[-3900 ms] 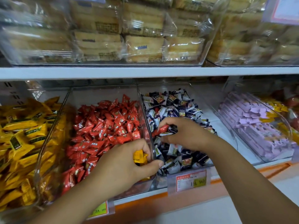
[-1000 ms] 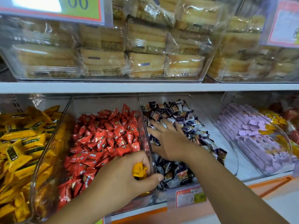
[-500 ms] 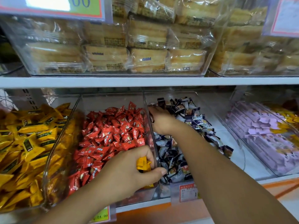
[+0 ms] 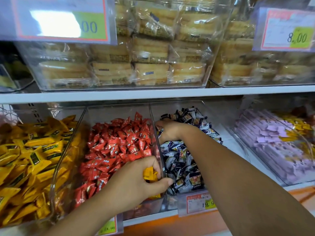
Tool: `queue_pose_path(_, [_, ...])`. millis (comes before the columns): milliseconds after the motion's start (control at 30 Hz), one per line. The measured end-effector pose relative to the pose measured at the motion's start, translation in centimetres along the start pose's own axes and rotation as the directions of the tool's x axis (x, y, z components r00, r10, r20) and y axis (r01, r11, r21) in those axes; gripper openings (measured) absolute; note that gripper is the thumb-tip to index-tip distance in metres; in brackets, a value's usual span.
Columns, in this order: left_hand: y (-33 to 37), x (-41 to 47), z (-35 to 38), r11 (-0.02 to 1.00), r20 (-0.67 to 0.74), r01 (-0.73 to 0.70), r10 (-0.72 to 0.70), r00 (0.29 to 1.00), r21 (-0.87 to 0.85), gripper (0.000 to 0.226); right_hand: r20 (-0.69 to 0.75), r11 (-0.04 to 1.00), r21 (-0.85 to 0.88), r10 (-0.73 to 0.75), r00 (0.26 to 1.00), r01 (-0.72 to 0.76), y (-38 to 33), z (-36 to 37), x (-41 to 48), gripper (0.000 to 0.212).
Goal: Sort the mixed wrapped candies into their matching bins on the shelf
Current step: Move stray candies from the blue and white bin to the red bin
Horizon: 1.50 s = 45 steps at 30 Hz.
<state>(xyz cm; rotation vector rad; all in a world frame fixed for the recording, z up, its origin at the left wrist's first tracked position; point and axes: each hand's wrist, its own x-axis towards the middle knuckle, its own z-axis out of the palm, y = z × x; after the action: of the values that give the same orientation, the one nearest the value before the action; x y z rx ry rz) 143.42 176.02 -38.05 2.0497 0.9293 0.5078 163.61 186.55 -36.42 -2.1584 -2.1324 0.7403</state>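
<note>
Left hand [image 4: 136,184] grips yellow candies [image 4: 149,174] (right hand [image 4: 169,132] among dark candies [image 4: 180,159]).

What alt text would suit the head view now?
The left hand grips yellow wrapped candies over the clear plastic bin of red wrapped candies, while the right hand reaches into the neighbouring clear bin of dark blue-and-white wrapped candies.

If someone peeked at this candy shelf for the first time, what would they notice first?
Probably the bright red candies heaped in the middle bin, with the yellow pile glowing to their left. Next, the two hands: the left hand grips yellow sweets at that bin's front corner, and the right hand reaches into the dark blue candies next door.
</note>
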Motion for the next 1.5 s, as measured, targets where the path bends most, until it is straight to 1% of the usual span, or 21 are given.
queue_pose_path(133, [0.0,0.1,0.0,1.000,0.000,-0.006,0.006,1.000,-0.003,0.038,0.018,0.998,0.063,-0.019,1.000,0.018,0.3,-0.1,-0.1,0.090])
queue_pose_path(233, [0.0,0.1,0.1,1.000,0.005,-0.007,0.007,1.000,-0.007,0.037,0.009,0.997,0.072,-0.021,1.000,0.020,0.4,0.1,-0.1,0.091])
queue_pose_path(333, [-0.1,0.1,0.1,1.000,0.002,-0.014,0.014,1.000,-0.017,0.041,-0.031,0.993,0.104,-0.053,0.998,0.056,0.4,0.2,-0.5,0.083])
queue_pose_path(433, [-0.3,0.1,0.1,1.000,0.003,-0.013,0.013,1.000,-0.019,0.040,-0.100,0.985,0.145,-0.081,0.992,0.095,0.4,0.2,-1.5,0.068])
queue_pose_path(500, [-0.3,0.1,0.1,1.000,0.006,-0.015,0.015,1.000,-0.016,0.040,-0.151,0.975,0.181,-0.099,0.983,0.126,0.6,0.0,-2.8,0.062])
queue_pose_path(600, [-0.2,0.0,0.1,1.000,0.003,-0.022,0.022,1.000,-0.001,0.042,-0.246,0.934,0.298,-0.126,0.961,0.198,1.1,-0.5,-5.6,0.039])
queue_pose_path(633, [-0.1,0.0,0.0,1.000,0.004,-0.021,0.021,1.000,0.002,0.042,-0.286,0.914,0.341,-0.121,0.951,0.219,1.3,-0.7,-6.8,0.034])
queue_pose_path(700, [0.0,-0.1,0.1,1.000,0.007,-0.016,0.016,1.000,0.002,0.042,-0.368,0.884,0.387,-0.111,0.923,0.261,1.8,-0.9,-9.2,0.031])
queue_pose_path(767, [0.1,-0.2,0.0,1.000,0.007,-0.014,0.014,1.000,0.005,0.043,-0.411,0.876,0.406,-0.079,0.908,0.260,2.3,-0.6,-11.4,0.030])
queue_pose_path(800, [0.1,-0.2,0.0,1.000,0.007,-0.011,0.011,1.000,0.011,0.044,-0.410,0.891,0.393,-0.051,0.911,0.227,2.7,-0.2,-12.3,0.032])
queue_pose_path(833, [0.2,-0.3,0.0,1.000,0.010,-0.008,0.008,1.000,0.019,0.045,-0.409,0.929,0.330,-0.020,0.912,0.169,3.3,0.4,-13.0,0.037])
queue_pose_path(900, [0.1,-0.3,-0.1,0.999,0.009,-0.008,0.007,1.000,0.041,0.048,-0.394,0.990,0.140,0.027,0.919,0.031,4.5,1.7,-14.1,0.056])
queue_pose_path(933, [0.1,-0.3,-0.1,0.999,0.007,-0.008,0.008,1.000,0.052,0.049,-0.388,0.996,0.092,0.040,0.921,-0.005,4.8,2.2,-14.6,0.065])
queue_pose_path(967, [0.1,-0.4,-0.1,0.998,0.006,-0.009,0.009,1.000,0.059,0.050,-0.384,0.996,0.092,0.057,0.922,-0.024,5.0,2.5,-15.0,0.070])
queue_pose_path(1100, [0.0,-0.4,-0.1,0.998,0.012,0.001,-0.002,1.000,0.067,0.049,-0.345,0.980,0.194,0.108,0.932,-0.042,4.7,2.4,-16.4,0.084])
queue_pose_path(1200, [-0.3,-0.3,-0.1,0.997,0.012,0.002,-0.002,1.000,0.075,0.048,-0.337,0.980,0.193,0.120,0.934,-0.056,4.5,1.7,-16.9,0.081])
queue_pose_path(1333, [-0.4,-0.1,-0.2,0.999,0.024,0.006,-0.007,1.000,0.044,0.048,-0.392,0.990,0.131,0.106,0.914,-0.059,4.3,2.0,-16.6,0.066])
queue_pose_path(1500, [-0.5,0.0,-0.2,1.000,0.018,0.007,-0.007,1.000,0.015,0.051,-0.438,0.998,0.044,0.064,0.897,-0.050,3.5,3.0,-15.4,0.057])
